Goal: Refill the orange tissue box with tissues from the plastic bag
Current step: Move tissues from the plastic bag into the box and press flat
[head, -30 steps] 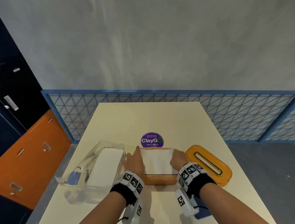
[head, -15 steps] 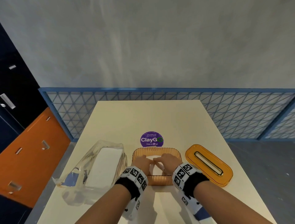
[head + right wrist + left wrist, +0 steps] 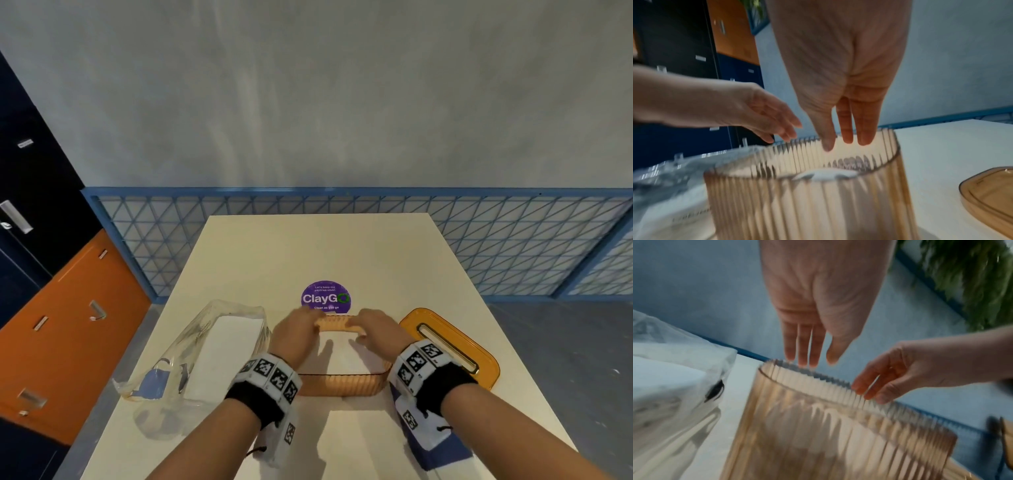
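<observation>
On table [image 3: 308,246], tissue box [image 3: 342,385] lies crosswise.

Head view high, looking down; wrist views close, sharing the ribbed box [image 3: 838,426].

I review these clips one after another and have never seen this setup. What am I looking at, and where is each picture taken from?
No machine here: a person works bare-handed, wearing cameras on the head and both wrists. The head view looks down on a table. The wrist views look along each hand. In the middle stands a ribbed orange tissue box, open, with white tissues inside. Its lid lies to the right, a plastic bag of tissues to the left. The left hand and right hand reach over the box's far rim, fingers straight; neither has a grip on anything.
</observation>
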`<action>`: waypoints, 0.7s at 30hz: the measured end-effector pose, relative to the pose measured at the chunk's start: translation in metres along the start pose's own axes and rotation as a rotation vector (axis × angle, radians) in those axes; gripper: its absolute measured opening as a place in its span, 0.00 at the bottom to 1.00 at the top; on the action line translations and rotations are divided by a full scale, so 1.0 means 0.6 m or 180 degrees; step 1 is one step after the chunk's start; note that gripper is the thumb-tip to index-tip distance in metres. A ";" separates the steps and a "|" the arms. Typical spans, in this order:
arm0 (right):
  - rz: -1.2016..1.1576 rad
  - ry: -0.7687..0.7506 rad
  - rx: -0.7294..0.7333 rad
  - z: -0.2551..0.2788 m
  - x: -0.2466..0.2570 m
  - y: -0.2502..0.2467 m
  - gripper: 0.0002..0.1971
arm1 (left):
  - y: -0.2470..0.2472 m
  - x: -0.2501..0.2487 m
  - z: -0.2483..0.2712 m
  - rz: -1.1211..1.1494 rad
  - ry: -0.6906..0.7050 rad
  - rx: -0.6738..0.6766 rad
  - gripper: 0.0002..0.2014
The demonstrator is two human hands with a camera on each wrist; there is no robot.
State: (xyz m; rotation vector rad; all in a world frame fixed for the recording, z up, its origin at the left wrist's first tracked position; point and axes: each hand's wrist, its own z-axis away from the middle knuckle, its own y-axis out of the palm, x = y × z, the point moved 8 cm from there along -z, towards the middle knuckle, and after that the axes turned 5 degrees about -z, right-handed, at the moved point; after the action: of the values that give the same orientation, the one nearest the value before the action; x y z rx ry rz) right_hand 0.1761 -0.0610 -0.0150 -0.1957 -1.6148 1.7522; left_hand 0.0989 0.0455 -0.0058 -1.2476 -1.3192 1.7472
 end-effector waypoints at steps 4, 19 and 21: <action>-0.0013 0.0329 -0.0697 0.026 -0.046 -0.055 0.20 | -0.079 0.090 0.042 0.0397 -0.0486 -0.1526 0.13; -0.0668 0.1149 0.0263 0.050 -0.081 0.015 0.28 | 0.081 0.270 0.073 -0.0491 -0.2047 0.0263 0.29; -0.0632 0.1156 0.0271 0.050 -0.081 0.015 0.28 | 0.078 0.268 0.072 -0.0411 -0.2068 0.0255 0.26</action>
State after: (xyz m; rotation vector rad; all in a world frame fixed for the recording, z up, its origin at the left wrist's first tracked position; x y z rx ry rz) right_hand 0.1903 -0.1136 -0.0346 -0.2848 -1.2518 1.5279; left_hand 0.0028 0.1551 -0.0986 -0.5374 -1.6083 2.1756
